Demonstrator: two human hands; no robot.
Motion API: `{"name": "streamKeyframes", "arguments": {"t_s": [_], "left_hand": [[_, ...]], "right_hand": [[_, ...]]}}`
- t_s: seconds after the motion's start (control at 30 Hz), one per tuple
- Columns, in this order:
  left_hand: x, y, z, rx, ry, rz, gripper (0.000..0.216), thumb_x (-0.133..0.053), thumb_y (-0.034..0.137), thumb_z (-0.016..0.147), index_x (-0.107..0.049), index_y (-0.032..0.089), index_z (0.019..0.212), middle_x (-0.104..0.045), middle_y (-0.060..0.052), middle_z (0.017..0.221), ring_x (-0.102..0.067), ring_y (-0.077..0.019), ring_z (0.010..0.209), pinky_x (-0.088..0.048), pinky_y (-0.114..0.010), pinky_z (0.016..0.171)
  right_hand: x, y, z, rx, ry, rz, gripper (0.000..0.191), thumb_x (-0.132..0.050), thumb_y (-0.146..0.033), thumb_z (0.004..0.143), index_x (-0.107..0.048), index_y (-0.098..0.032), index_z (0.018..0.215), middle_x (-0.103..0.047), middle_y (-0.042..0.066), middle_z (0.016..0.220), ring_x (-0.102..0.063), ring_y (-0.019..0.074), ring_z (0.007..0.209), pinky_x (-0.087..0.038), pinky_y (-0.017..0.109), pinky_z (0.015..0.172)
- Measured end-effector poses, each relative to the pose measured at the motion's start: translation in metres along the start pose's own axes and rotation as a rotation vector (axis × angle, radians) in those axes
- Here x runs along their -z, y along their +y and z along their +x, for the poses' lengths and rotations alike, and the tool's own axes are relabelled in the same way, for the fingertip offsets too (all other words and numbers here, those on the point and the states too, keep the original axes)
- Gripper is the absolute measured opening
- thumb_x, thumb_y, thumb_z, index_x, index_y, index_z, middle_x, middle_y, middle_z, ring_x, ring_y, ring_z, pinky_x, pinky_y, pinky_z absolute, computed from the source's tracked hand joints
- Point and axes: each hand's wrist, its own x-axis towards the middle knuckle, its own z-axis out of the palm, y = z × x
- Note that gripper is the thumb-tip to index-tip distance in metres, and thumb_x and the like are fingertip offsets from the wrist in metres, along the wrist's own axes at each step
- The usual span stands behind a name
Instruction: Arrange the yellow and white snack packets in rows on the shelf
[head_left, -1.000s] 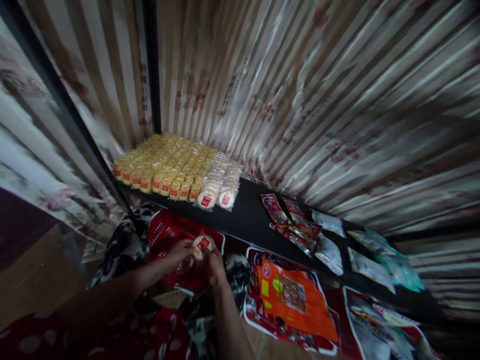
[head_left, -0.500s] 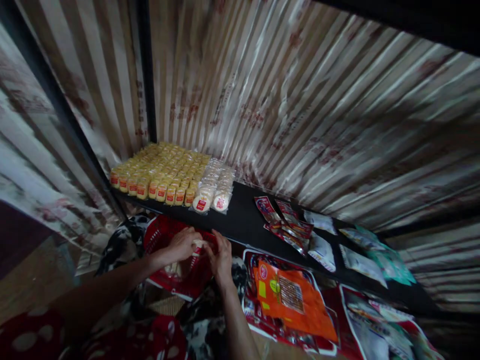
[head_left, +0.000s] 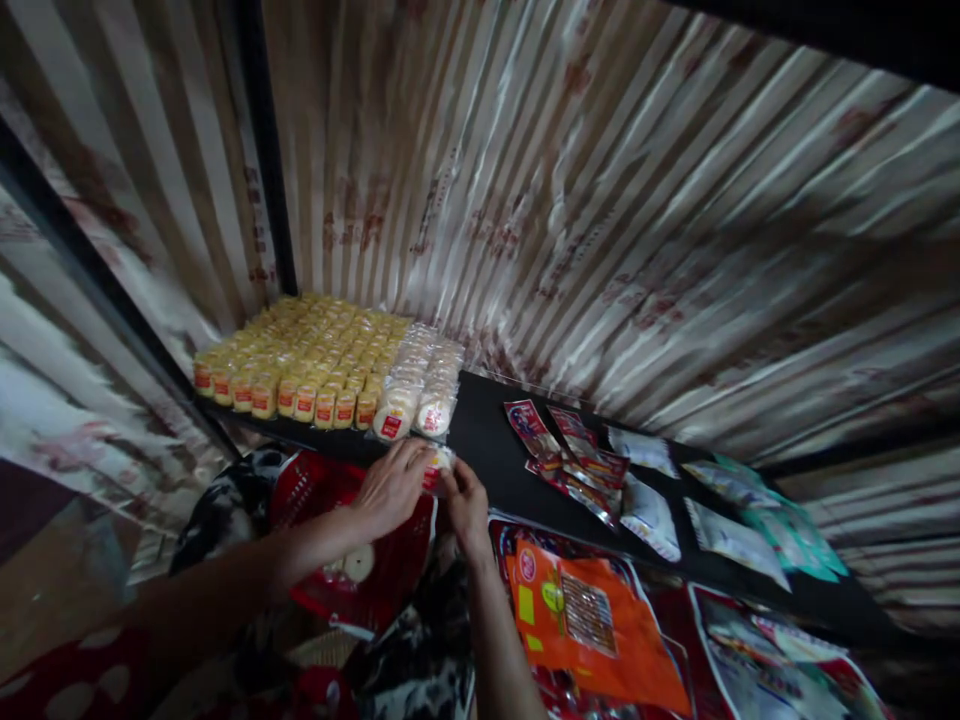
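Between my hands, over the front edge of the black shelf (head_left: 491, 455), is a small round white packaged cake (head_left: 439, 466) with a red label. My left hand (head_left: 397, 487) grips its left side with the fingers pressed together. The fingers of my right hand (head_left: 466, 505) pinch the right side. Just behind it, two rows of white packaged cakes (head_left: 391, 422) stand on the shelf, beside many rows of yellow packaged cakes (head_left: 304, 400). Below my left hand a red plastic basket (head_left: 300, 490) rests on my lap, with a few white round cakes (head_left: 358, 563) at its bottom.
Dark red snack packets (head_left: 574, 450) and white pouches (head_left: 651, 515) lie on the shelf to the right. An orange package (head_left: 596, 625) tops a basket at the front right, with another basket of packets (head_left: 787, 660) beyond. Striped plastic sheeting (head_left: 525, 200) hangs behind, and a dark post (head_left: 270, 150) stands left.
Both hands have risen out of the red basket to the shelf's front edge, bringing a white packaged cake. The view has shifted slightly.
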Motion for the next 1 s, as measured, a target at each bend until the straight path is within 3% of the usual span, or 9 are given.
{"name": "streamKeyframes", "arguments": {"t_s": [0.1, 0.2, 0.5, 0.77, 1.0], "left_hand": [[-0.014, 0.000, -0.002, 0.078, -0.076, -0.026, 0.044, -0.039, 0.009, 0.083, -0.049, 0.020, 0.124, -0.045, -0.009, 0.133, -0.042, -0.0233, 0.122, -0.045, -0.039, 0.100], [-0.030, -0.005, 0.001, 0.148, -0.160, -0.029, 0.047, -0.042, 0.007, 0.079, -0.052, 0.020, 0.122, -0.037, -0.008, 0.143, -0.035, -0.0251, 0.129, -0.043, -0.040, 0.103], [-0.052, -0.021, 0.023, 0.214, -0.215, -0.004, 0.053, -0.041, 0.005, 0.076, -0.048, 0.010, 0.128, -0.024, -0.013, 0.153, -0.022, -0.0268, 0.140, -0.030, -0.039, 0.113], [-0.063, -0.032, 0.030, 0.185, -0.200, 0.007, 0.057, -0.040, 0.003, 0.074, -0.044, 0.004, 0.132, -0.032, -0.017, 0.149, -0.024, -0.0275, 0.140, -0.027, -0.043, 0.115], [-0.072, -0.037, 0.030, 0.180, -0.191, 0.007, 0.054, -0.039, 0.007, 0.077, -0.045, -0.001, 0.130, -0.032, -0.022, 0.147, -0.023, -0.0314, 0.140, -0.026, -0.047, 0.114]], "right_hand": [[-0.007, 0.011, 0.022, -0.161, 0.068, 0.211, 0.040, -0.059, -0.041, 0.073, -0.065, -0.015, 0.103, -0.070, 0.008, 0.100, -0.063, 0.0201, 0.087, -0.048, 0.032, 0.082], [-0.017, 0.021, 0.040, -0.212, 0.089, 0.264, 0.039, -0.062, -0.042, 0.068, -0.065, -0.015, 0.096, -0.071, 0.006, 0.091, -0.062, 0.0186, 0.079, -0.048, 0.031, 0.078], [-0.036, 0.032, 0.077, -0.175, 0.143, 0.171, 0.040, -0.059, -0.042, 0.069, -0.067, -0.016, 0.098, -0.072, 0.006, 0.093, -0.063, 0.0201, 0.083, -0.048, 0.032, 0.079], [-0.043, 0.032, 0.081, -0.118, 0.236, 0.037, 0.045, -0.060, -0.037, 0.070, -0.063, -0.014, 0.108, -0.068, 0.010, 0.102, -0.061, 0.0211, 0.093, -0.046, 0.033, 0.086], [-0.049, 0.030, 0.080, -0.105, 0.208, 0.119, 0.047, -0.058, -0.038, 0.073, -0.057, -0.016, 0.114, -0.066, 0.011, 0.110, -0.062, 0.0200, 0.096, -0.046, 0.033, 0.088]]}}
